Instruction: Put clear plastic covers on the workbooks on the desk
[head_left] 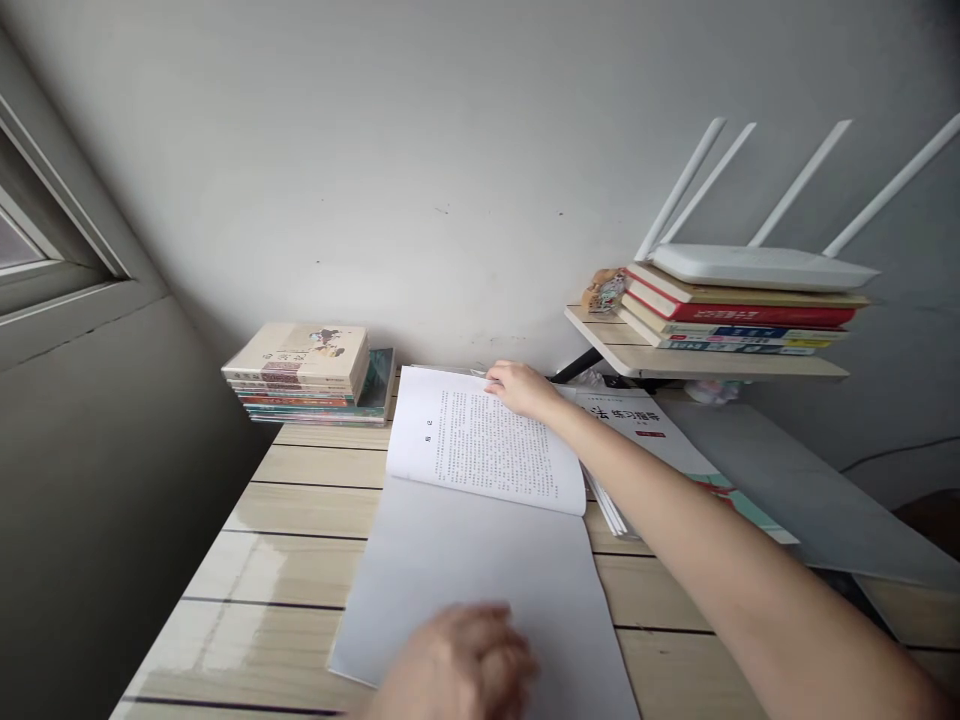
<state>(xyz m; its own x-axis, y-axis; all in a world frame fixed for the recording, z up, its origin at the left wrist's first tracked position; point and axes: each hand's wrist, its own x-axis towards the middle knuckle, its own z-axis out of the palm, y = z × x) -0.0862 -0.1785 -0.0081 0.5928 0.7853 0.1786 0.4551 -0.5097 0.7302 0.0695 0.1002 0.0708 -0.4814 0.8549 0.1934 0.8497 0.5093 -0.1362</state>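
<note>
An open book (495, 450) lies on the slatted table, turned sideways to me. Its far page carries dense printed text; the near page (487, 550) is blank. My right hand (519, 388) reaches across to the far edge of the printed page. Its fingers are closed at that edge, seemingly pinching it. Over the blank page, close to me, is my left hand (465, 665), smeared by motion with its fingers loosely curled. Whether it touches the paper I cannot tell.
A stack of books (300, 375) stands at the back left. White-covered books (645, 430) lie under my right forearm. On a raised shelf (720, 365), a white router (757, 265) with upright antennas sits on stacked books (742, 313). The wall (412, 200) borders the table behind.
</note>
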